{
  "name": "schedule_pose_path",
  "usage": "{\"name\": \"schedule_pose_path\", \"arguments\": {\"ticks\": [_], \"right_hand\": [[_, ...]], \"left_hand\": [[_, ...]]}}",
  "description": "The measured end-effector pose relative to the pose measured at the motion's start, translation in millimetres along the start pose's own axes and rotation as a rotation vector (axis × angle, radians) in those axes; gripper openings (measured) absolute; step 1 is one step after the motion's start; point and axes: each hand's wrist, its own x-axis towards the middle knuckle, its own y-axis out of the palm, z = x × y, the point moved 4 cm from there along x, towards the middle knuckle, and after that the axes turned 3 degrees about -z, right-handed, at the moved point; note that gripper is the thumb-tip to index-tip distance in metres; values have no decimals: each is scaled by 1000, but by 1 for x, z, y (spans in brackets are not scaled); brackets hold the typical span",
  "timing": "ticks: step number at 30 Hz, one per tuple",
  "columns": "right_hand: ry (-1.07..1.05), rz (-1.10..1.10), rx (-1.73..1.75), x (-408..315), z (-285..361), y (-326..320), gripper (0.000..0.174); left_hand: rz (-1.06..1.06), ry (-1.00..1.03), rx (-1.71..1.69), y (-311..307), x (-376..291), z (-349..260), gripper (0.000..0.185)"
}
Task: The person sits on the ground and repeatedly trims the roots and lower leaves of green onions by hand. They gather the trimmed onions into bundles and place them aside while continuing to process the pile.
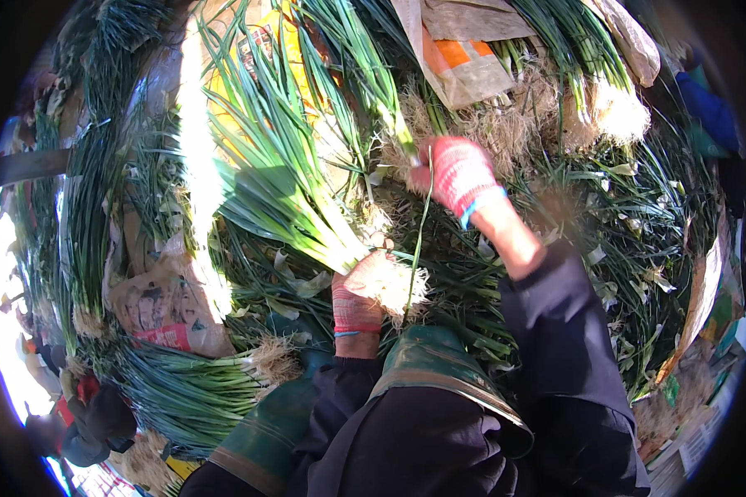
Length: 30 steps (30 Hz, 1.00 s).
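My left hand (357,304), in a red-and-white knit glove, is closed around the lower stems of a bunch of scallions (292,199). The bunch's pale roots (404,289) stick out on the right of that hand, just above my knee, and its green leaves fan up and left. Up and to the right, my right hand (457,174) wears a matching glove, slightly blurred. Its fingers are closed at the white base of a scallion stalk (393,118) whose leaves run upward. A thin single leaf (421,239) hangs between the two hands.
More scallions with bushy roots (618,112) lie at the upper right, partly under a woven sack (472,81). Loose leaf trimmings (621,205) cover the right side. Another scallion pile (186,391) is by my left boot (261,428). A printed sack (168,304) lies left.
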Motion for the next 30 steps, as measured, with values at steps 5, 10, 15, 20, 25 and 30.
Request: {"name": "schedule_pose_path", "arguments": {"ticks": [5,10,15,20,25,30], "right_hand": [[-14,80,259,-77,35,17,28],[83,197,598,-57,12,37,36],[353,-11,1249,-10,5,73,29],[554,-163,1606,-24,-2,89,18],[267,71,1764,-62,-13,75,27],[228,326,1562,-124,-18,50,28]], "left_hand": [[-9,33,7,8,-3,13,31],[-45,60,65,8,-9,13,30],[-11,42,105,9,-10,15,29],[-17,87,217,4,-12,17,23],[-63,99,110,4,-10,20,19],[-145,128,-14,5,-4,24,23]]}}
